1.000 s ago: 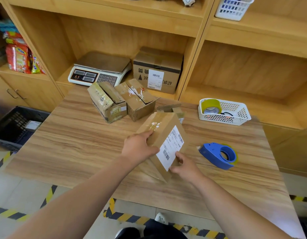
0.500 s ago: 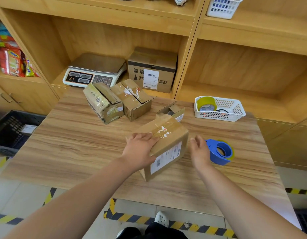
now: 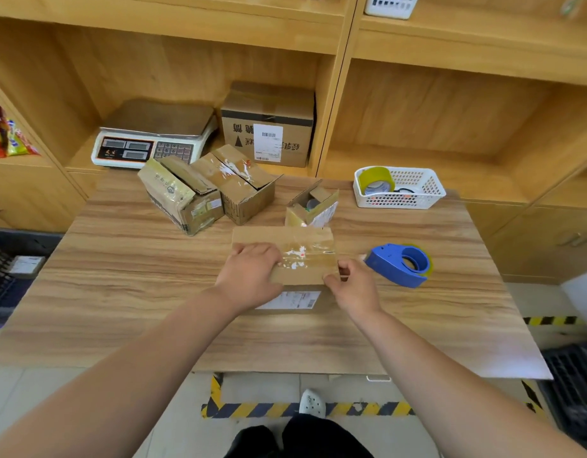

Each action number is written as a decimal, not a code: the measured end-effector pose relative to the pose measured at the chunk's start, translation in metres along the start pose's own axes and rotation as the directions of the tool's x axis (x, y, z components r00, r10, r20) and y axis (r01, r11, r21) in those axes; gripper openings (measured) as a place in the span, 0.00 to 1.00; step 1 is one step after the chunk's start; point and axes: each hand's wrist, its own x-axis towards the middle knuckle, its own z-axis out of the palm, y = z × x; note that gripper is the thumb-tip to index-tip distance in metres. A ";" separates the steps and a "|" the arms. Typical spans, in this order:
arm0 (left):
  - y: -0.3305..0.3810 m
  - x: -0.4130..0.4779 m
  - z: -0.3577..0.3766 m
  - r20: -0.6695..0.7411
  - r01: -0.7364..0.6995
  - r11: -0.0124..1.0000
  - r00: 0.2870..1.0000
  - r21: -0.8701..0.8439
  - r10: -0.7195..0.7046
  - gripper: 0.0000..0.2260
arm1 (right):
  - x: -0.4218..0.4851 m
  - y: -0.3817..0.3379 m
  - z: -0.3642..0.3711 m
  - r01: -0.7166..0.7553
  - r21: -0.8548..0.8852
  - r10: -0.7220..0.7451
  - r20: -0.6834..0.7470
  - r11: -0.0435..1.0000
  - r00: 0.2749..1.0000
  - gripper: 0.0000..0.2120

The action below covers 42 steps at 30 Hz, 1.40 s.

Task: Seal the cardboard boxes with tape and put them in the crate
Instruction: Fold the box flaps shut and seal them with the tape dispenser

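- The bench carries a closed cardboard box at its centre, set slightly toward the near edge.
- Clear tape with white scraps is seen across the top of this box, and a white label is seen on the side facing the near edge.
- The left hand is laid palm down on the left part of the box top, with the fingers extended and flat.
- The right hand is placed at the near right corner of the box; that corner is pinched between the curled fingers and the thumb.
- A blue tape dispenser is located just to the right of the box and is touched by neither hand.
- A small open box is positioned directly behind the held box, toward the far edge.
- An open-flapped box and a tilted box are placed side by side, touching, at the far edge, left of centre.
- A white basket is set at the far right corner; a yellow tape roll is contained in its left end.
- A dark crate is located on the floor beyond the left edge of the bench.
- A weighing scale and a labelled carton are stored on the shelf behind the far edge.
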 end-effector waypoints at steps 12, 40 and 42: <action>0.047 0.026 0.016 0.067 -0.062 0.998 0.996 0.006 0.061 0.30 | 0.005 0.026 -0.005 0.113 0.212 -0.105 -0.047 0.971 0.993 0.11; 0.062 0.046 0.063 -0.228 -0.028 0.985 0.971 0.170 0.067 0.22 | 0.160 0.157 -0.112 0.286 -0.508 -0.260 0.124 0.813 0.958 0.18; 0.063 0.047 0.061 -0.232 -0.043 0.985 0.969 0.167 0.082 0.21 | 0.159 0.156 -0.115 0.248 -0.597 -0.199 0.148 0.763 0.969 0.21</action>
